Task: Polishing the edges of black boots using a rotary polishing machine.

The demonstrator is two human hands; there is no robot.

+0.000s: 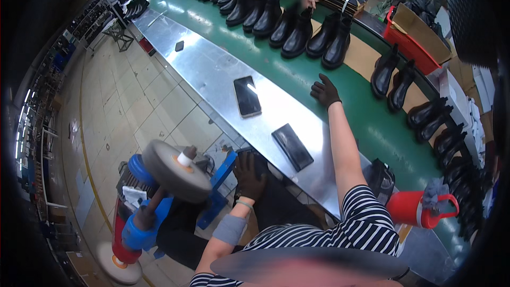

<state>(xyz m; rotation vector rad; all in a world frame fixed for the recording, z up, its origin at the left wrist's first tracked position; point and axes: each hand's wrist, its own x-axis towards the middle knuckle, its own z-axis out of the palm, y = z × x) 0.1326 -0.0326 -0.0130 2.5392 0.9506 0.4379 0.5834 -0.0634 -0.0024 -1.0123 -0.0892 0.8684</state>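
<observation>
My right hand (325,91), in a dark brown glove, reaches over the green conveyor belt (366,122). It holds nothing and its fingers are apart, short of a row of black ankle boots (336,42). My left hand (248,178), also gloved, is low by my lap beside a grinding machine with a grey buffing wheel (172,172). Its fingers lie stretched out against a dark thing (260,163) whose kind I cannot make out. Between my hands, a black wallet-like case (292,147) and a dark phone (247,96) lie on the metal ledge (212,69).
Across the belt, another person's hand (308,0) is at the boots. More boots (393,79) stand on cardboard at the right, near a red crate (411,42). A red tumbler (417,209) stands by my right elbow. A second wheel (119,263) is at lower left.
</observation>
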